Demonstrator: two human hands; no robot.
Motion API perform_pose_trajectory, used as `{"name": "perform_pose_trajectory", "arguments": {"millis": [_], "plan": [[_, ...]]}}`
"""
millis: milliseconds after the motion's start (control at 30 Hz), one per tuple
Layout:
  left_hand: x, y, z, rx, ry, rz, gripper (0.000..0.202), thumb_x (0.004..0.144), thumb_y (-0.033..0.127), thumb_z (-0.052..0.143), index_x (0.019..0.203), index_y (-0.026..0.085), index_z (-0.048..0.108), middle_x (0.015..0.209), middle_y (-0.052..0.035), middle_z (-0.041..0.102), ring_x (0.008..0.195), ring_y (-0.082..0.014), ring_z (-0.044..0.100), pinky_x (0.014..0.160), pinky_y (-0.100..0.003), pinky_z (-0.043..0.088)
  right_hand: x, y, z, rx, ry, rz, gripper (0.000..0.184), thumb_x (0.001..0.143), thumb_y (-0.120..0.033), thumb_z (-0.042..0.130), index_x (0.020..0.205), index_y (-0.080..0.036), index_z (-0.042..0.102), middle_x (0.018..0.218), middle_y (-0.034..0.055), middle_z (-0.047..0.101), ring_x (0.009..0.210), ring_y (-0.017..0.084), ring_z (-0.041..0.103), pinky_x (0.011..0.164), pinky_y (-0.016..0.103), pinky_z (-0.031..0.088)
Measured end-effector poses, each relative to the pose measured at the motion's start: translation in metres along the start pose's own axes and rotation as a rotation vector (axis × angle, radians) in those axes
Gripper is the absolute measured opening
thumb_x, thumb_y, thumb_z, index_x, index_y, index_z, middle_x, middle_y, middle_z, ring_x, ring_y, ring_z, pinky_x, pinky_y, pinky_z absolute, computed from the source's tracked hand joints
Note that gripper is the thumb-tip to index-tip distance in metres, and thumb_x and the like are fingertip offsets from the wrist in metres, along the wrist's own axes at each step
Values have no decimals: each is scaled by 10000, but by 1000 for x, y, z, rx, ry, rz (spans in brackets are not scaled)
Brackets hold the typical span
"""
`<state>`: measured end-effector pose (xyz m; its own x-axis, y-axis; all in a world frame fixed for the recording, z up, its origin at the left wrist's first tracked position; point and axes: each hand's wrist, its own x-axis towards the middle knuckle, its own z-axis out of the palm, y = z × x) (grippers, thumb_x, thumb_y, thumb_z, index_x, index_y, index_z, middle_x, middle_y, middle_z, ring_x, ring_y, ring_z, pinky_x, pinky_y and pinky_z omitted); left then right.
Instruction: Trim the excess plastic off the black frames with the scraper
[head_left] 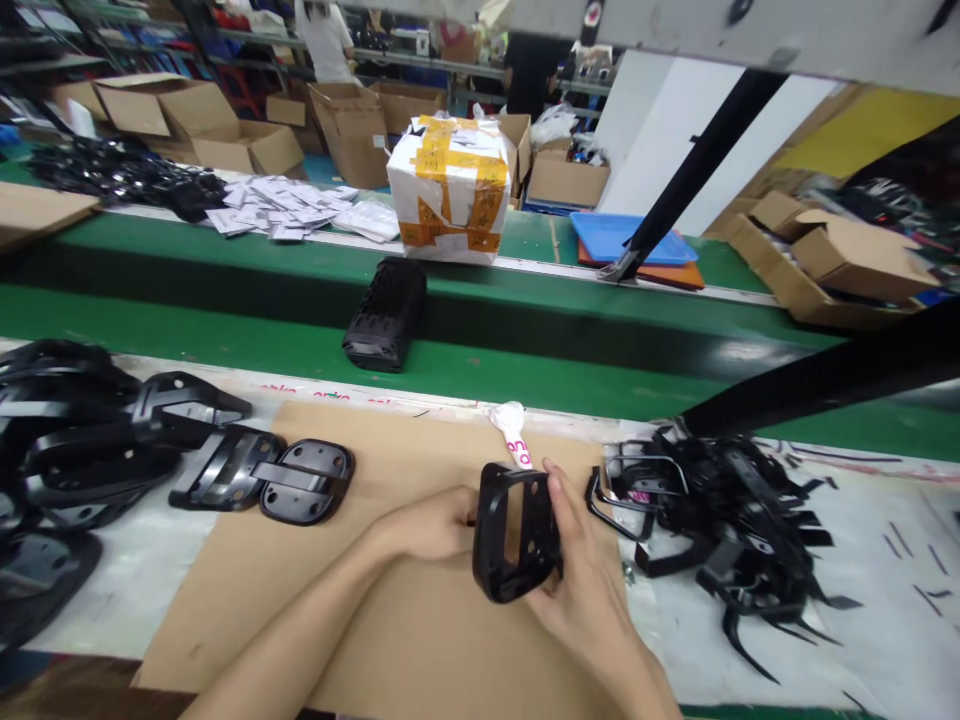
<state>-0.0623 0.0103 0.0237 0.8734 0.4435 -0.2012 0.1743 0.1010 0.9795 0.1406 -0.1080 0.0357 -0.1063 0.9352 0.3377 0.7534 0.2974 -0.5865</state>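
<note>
A black plastic frame (491, 560) with a rectangular opening and small holes is held tilted above the cardboard sheet. My right hand (581, 590) grips its right side, the thumb along the edge and other fingers underneath. At its left edge, my left hand (442, 522) is closed with curled fingers. The frame partly hides those fingertips, so what they hold cannot be made out. A white-wrapped stick with pink lettering (514, 436) lies just beyond the frame. Two black plastic plates, an oval one (309, 482) and a slotted one (229, 468), lie to the left.
Black moulded parts (97, 440) pile up at left, black straps and buckles (742, 530) at right. The cardboard sheet (390, 640) covers the bench middle. On the green conveyor (480, 365) lies a black ribbed block (386, 315). A taped white box (450, 190) and dark post (697, 170) stand beyond.
</note>
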Motion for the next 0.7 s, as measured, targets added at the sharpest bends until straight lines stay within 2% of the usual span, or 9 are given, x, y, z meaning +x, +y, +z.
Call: {"name": "perform_pose_trajectory", "arguments": {"millis": [100, 167, 233, 267, 300, 400, 500, 600, 700], "plan": [[-3, 4, -4, -70, -27, 31, 189, 914, 348, 659, 955, 184, 745, 1008, -68, 777, 954, -236, 703, 889, -348, 567, 2, -2, 3, 59, 14, 51, 703, 950, -155, 598, 1608, -329, 418, 1594, 105, 499, 1452, 276, 533, 1092, 406, 555], [-5, 5, -9, -67, 16, 45, 329, 920, 506, 663, 862, 185, 713, 883, -47, 735, 873, -215, 657, 862, -328, 535, 3, -3, 5, 117, 110, 130, 471, 971, -186, 587, 1424, -305, 637, 1442, 100, 637, 1325, 271, 639, 1049, 400, 570], [-7, 5, -13, -61, 12, 60, 561, 908, 709, 578, 722, 183, 638, 709, -15, 623, 726, -177, 558, 757, -299, 475, 5, -6, 8, 222, 203, 260, 243, 983, -282, 620, 1179, -251, 761, 1172, 98, 750, 1089, 263, 732, 906, 362, 608], [-8, 4, -15, -65, 9, 82, 649, 897, 788, 509, 677, 184, 596, 661, -5, 565, 675, -161, 501, 703, -292, 430, 7, -7, 9, 291, 240, 341, 197, 982, -354, 638, 1041, -226, 776, 988, 82, 762, 919, 244, 742, 788, 328, 609], [-8, 4, -16, -72, 28, 108, 692, 886, 830, 463, 659, 185, 564, 643, 2, 524, 645, -149, 456, 659, -289, 384, 8, -8, 10, 364, 276, 424, 256, 972, -435, 652, 911, -209, 757, 804, 52, 725, 744, 215, 705, 659, 292, 579], [-4, 2, -16, 16, 272, 151, 567, 883, 733, 568, 708, 197, 515, 672, 22, 479, 638, -134, 411, 610, -275, 313, 13, -13, 12, 520, 376, 616, 492, 907, -639, 664, 667, -213, 609, 516, -32, 498, 471, 139, 471, 451, 239, 406], [3, -3, -13, 288, 541, 163, 342, 869, 465, 688, 753, 209, 493, 700, 41, 473, 644, -126, 418, 624, -260, 331, 14, -18, 12, 579, 327, 661, 532, 869, -671, 686, 626, -214, 563, 541, -22, 501, 505, 139, 463, 492, 244, 417], [9, -9, -10, 549, 572, 194, 266, 878, 370, 671, 748, 212, 501, 714, 37, 517, 656, -133, 461, 649, -266, 358, 9, -22, 15, 616, 203, 639, 470, 886, -620, 687, 689, -198, 624, 647, 18, 607, 612, 174, 553, 571, 256, 460], [14, -15, -7, 738, 529, 185, 291, 920, 358, 633, 700, 211, 511, 678, 25, 559, 671, -155, 529, 705, -298, 395, 5, -22, 19, 527, 134, 569, 433, 920, -551, 683, 677, -201, 609, 627, -7, 557, 598, 152, 510, 551, 236, 401]]}}
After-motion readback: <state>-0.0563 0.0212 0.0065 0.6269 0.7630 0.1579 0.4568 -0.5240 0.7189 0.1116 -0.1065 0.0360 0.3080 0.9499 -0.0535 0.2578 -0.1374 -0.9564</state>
